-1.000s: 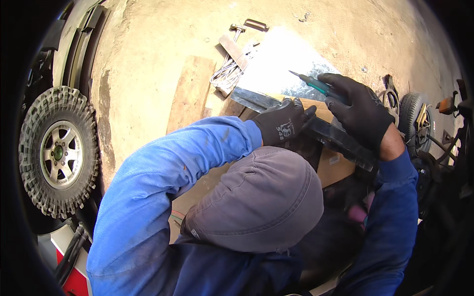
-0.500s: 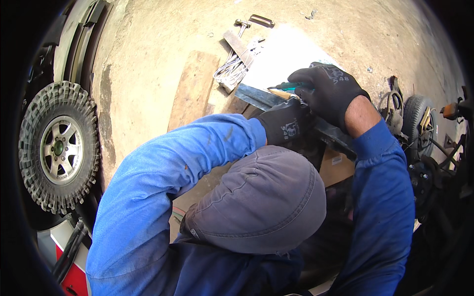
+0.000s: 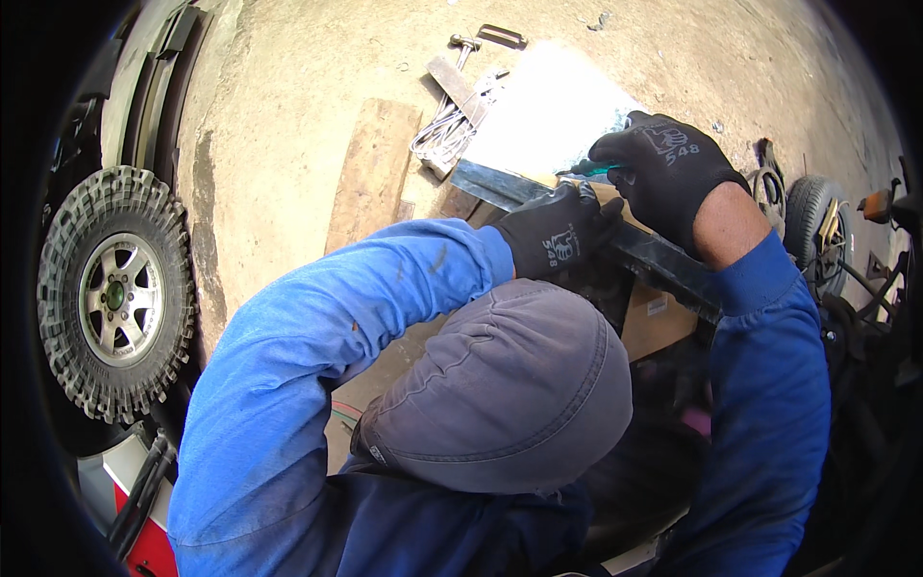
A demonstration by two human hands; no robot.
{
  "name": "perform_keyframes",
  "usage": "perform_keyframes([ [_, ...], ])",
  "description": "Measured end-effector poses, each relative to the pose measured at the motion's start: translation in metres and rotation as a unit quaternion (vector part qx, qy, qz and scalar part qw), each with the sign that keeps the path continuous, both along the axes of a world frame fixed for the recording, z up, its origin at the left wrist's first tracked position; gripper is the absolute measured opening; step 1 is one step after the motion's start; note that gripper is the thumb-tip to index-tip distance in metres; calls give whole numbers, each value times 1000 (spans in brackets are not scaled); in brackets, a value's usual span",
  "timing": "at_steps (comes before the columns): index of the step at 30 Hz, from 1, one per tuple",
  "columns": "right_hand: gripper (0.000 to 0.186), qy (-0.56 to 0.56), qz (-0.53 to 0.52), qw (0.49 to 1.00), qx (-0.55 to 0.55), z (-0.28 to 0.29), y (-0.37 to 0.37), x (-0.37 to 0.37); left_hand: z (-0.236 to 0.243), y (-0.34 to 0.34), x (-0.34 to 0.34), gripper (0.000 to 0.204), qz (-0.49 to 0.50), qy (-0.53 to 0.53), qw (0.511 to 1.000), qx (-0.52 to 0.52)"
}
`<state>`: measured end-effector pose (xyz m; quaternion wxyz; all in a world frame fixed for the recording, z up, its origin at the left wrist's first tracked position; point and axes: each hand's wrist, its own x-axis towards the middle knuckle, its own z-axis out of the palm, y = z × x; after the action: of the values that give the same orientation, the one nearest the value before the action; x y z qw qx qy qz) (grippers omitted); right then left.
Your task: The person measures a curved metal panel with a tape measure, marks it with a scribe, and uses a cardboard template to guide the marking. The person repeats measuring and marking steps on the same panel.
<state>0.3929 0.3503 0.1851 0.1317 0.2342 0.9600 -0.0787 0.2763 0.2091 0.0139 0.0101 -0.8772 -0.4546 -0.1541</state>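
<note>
My right hand (image 3: 668, 173), in a black glove, closes round a slim green pen-shaped tool (image 3: 593, 170). Its dark tip points left, just over the near edge of a glaring pale panel (image 3: 548, 106). I cannot make out the tool's exact kind. My left hand (image 3: 556, 234), gloved alike, has its fingers bent at that edge. They pinch a narrow tan strip (image 3: 613, 195), mostly hidden by both hands. Along the panel's near side runs a dark metal bar (image 3: 500, 185), passing beneath the hands. My grey cap (image 3: 500, 394) covers the area below.
Past the panel's left side lie a hammer (image 3: 464, 46), a flat metal plate (image 3: 457, 88) and a coiled cable (image 3: 442, 135). A wooden board (image 3: 373, 173) rests on the concrete floor. A knobbly wheel (image 3: 117, 293) stands far left, another tyre (image 3: 812, 231) at right.
My right hand has moved a little right with the green tool, whose tip is now farther along the edge. My left hand stays nearly in place, slightly left.
</note>
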Motion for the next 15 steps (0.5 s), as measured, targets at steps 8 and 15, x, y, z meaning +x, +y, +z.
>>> perform_keyframes([
  [8,25,46,-17,998,-46,-16,-8,-7,-1,-1,-2,35,-19,-29,996,-78],
  [15,26,56,-25,996,-58,-15,-7,-3,-4,-3,-1,32,6,9,1000,6],
])
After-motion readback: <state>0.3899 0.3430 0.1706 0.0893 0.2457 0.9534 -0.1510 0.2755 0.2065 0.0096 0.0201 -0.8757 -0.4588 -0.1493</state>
